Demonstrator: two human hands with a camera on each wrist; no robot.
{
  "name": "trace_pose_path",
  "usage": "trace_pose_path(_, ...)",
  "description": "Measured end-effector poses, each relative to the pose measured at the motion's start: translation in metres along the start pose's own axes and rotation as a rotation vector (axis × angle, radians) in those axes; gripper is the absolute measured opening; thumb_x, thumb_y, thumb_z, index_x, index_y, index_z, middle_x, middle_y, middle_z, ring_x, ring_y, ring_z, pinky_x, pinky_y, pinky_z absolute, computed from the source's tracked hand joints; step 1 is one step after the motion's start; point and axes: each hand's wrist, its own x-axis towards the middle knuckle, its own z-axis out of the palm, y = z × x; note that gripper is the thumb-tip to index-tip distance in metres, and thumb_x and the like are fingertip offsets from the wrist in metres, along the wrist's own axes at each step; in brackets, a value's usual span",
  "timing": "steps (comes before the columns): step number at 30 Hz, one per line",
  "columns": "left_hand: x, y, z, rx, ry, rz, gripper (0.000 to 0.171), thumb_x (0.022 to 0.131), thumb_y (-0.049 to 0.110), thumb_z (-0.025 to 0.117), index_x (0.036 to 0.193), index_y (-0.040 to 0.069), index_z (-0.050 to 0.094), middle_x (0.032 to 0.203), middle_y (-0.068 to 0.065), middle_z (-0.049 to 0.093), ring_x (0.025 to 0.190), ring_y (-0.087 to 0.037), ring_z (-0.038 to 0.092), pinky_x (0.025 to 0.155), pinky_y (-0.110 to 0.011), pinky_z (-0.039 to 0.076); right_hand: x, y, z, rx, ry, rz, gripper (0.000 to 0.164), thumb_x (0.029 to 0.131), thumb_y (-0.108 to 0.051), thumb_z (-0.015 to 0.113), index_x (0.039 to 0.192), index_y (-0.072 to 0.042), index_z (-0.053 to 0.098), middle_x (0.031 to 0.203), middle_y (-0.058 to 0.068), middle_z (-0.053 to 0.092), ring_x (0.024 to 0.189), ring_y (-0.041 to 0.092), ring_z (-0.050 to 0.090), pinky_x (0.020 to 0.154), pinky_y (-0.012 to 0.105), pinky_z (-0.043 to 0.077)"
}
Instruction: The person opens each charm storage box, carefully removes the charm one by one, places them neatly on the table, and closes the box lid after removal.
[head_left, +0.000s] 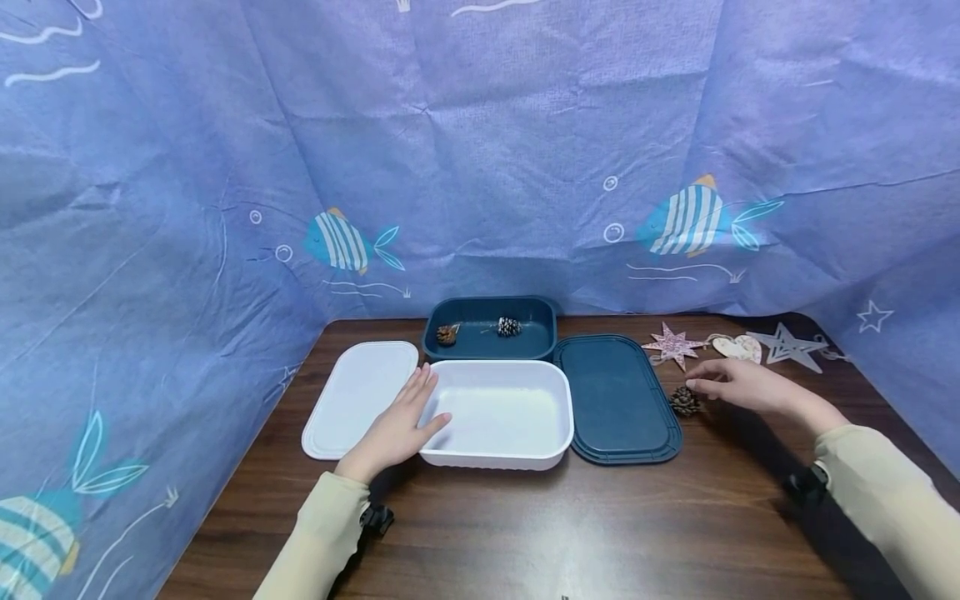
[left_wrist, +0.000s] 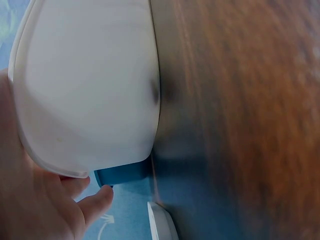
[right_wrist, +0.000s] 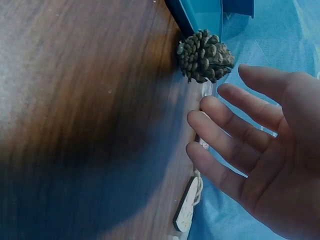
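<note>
A brown pine cone sits on the table beside the dark blue lid, and my right hand hovers right by it. In the right wrist view the fingers are spread and relaxed, with the pine cone just beyond the fingertips and nothing gripped. My left hand rests at the left rim of a white rectangular box, its fingers laid along the edge. From the left wrist view, the outer wall of the white box fills much of the picture beside that hand.
Behind the white box stands a dark blue box with two small cones inside. A white lid lies left, a dark blue lid right. A pink star, heart ornaments and a silver star lie at the back right.
</note>
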Motion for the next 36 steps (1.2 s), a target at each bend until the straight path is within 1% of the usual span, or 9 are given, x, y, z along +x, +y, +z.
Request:
trace_pose_path(7, -0.001, 0.0, -0.001, -0.004, 0.004, 0.002, 0.08, 0.102, 0.048, 0.055, 0.159, 0.002, 0.023, 0.168, -0.014, 0.011, 0.154, -0.03, 0.008, 0.122, -0.049, 0.018, 0.002, -0.005, -0.01, -0.042, 0.052, -0.025, 0.037, 0.104, -0.027, 0.058, 0.125, 0.002, 0.067, 0.113, 0.012, 0.069, 0.087, 0.017, 0.06, 0.072, 0.035, 0.05)
trace_pose_path(11, 0.0, 0.001, -0.001, 0.001, 0.002, -0.003, 0.08, 0.102, 0.048, 0.054, 0.159, 0.002, 0.023, 0.168, -0.015, 0.011, 0.154, -0.031, 0.008, 0.122, -0.049, 0.018, 0.01, -0.01, -0.02, -0.121, 0.091, -0.06, 0.032, 0.102, -0.022, 0.06, 0.124, 0.0, 0.069, 0.121, 0.022, 0.067, 0.1, 0.032, 0.065, 0.081, 0.048, 0.053)
trace_pose_path(13, 0.0, 0.001, -0.001, 0.002, 0.0, -0.004, 0.08, 0.102, 0.047, 0.054, 0.159, 0.002, 0.023, 0.168, -0.015, 0.011, 0.154, -0.031, 0.008, 0.122, -0.049, 0.018, 0.014, -0.015, -0.026, -0.141, 0.101, -0.068, 0.032, 0.102, -0.022, 0.061, 0.123, -0.001, 0.069, 0.122, 0.023, 0.067, 0.104, 0.038, 0.065, 0.083, 0.053, 0.053)
trace_pose_path(14, 0.0, 0.001, -0.002, 0.001, -0.001, -0.006, 0.08, 0.102, 0.048, 0.054, 0.159, 0.002, 0.023, 0.168, -0.015, 0.011, 0.155, -0.03, 0.008, 0.122, -0.049, 0.018, 0.016, -0.017, -0.029, -0.158, 0.107, -0.073, 0.033, 0.102, -0.024, 0.061, 0.124, -0.001, 0.069, 0.121, 0.023, 0.068, 0.106, 0.038, 0.065, 0.084, 0.054, 0.052)
trace_pose_path(20, 0.0, 0.001, -0.001, -0.004, 0.0, -0.01, 0.08, 0.102, 0.049, 0.054, 0.159, 0.002, 0.023, 0.168, -0.014, 0.011, 0.155, -0.029, 0.008, 0.122, -0.048, 0.017, 0.028, -0.035, -0.045, -0.15, 0.092, -0.063, 0.039, 0.103, -0.032, 0.059, 0.128, -0.003, 0.068, 0.105, 0.009, 0.073, 0.087, 0.02, 0.065, 0.074, 0.042, 0.05)
trace_pose_path(26, -0.001, 0.0, 0.0, 0.002, 0.0, -0.013, 0.08, 0.102, 0.049, 0.054, 0.159, 0.002, 0.023, 0.168, -0.014, 0.011, 0.155, -0.029, 0.008, 0.122, -0.048, 0.017, 0.044, -0.047, -0.055, -0.122, 0.073, -0.082, 0.042, 0.104, -0.034, 0.057, 0.129, -0.001, 0.066, 0.109, 0.01, 0.072, 0.09, 0.02, 0.067, 0.073, 0.042, 0.054)
trace_pose_path(32, -0.002, 0.001, -0.001, -0.01, 0.001, -0.013, 0.082, 0.102, 0.048, 0.054, 0.159, 0.001, 0.019, 0.168, -0.015, 0.011, 0.154, -0.03, 0.009, 0.122, -0.047, 0.016, 0.062, -0.061, -0.061, 0.014, 0.032, -0.026, 0.045, 0.105, -0.036, 0.055, 0.133, -0.002, 0.061, 0.08, 0.004, 0.062, 0.064, 0.017, 0.057, 0.055, 0.033, 0.05)
trace_pose_path(33, -0.001, 0.001, -0.001, -0.012, 0.003, -0.011, 0.083, 0.102, 0.048, 0.054, 0.159, 0.001, 0.018, 0.167, -0.015, 0.011, 0.154, -0.031, 0.009, 0.122, -0.047, 0.017, 0.066, -0.064, -0.062, 0.02, 0.031, -0.021, 0.045, 0.105, -0.037, 0.055, 0.134, -0.003, 0.061, 0.076, 0.006, 0.059, 0.062, 0.019, 0.055, 0.056, 0.034, 0.049)
trace_pose_path(36, -0.001, 0.001, -0.001, -0.018, 0.008, -0.008, 0.083, 0.102, 0.048, 0.054, 0.159, 0.0, 0.018, 0.167, -0.016, 0.011, 0.154, -0.032, 0.009, 0.122, -0.048, 0.016, 0.076, -0.071, -0.065, -0.015, 0.061, -0.047, 0.045, 0.105, -0.037, 0.054, 0.134, -0.003, 0.061, 0.093, 0.015, 0.069, 0.078, 0.027, 0.064, 0.07, 0.042, 0.053)
